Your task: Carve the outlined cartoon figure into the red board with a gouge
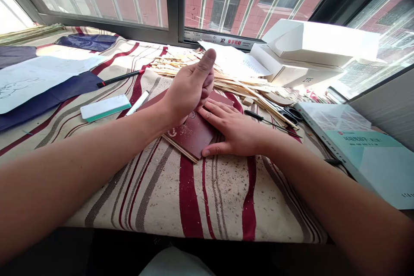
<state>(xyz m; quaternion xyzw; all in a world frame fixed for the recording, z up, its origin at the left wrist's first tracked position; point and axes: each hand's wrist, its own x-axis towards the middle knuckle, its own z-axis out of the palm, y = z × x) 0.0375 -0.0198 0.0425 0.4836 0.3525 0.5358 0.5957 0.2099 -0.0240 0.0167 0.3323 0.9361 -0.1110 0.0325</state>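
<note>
A flat dark red booklet-like piece (194,138) with pale layered edges lies on the striped cloth, light dust scattered on its face. My right hand (231,125) rests palm-down over its right part, fingers stretched out. Above its middle, my left hand (192,88) is closed with the thumb pointing up; whatever the fingers may grip is hidden. Just right of my right hand lies a thin black-handled tool (254,115). To the left are a white-and-green block (105,108) and a white marker (137,102).
Thin wooden strips (171,67) are heaped toward the window, near an open white box (310,69). Black-handled scissors (291,114) and a thick book (359,146) lie right. A black-and-red pen (119,78) and drawing paper (42,78) lie left. Crumbs cover the striped cloth (223,198) in front.
</note>
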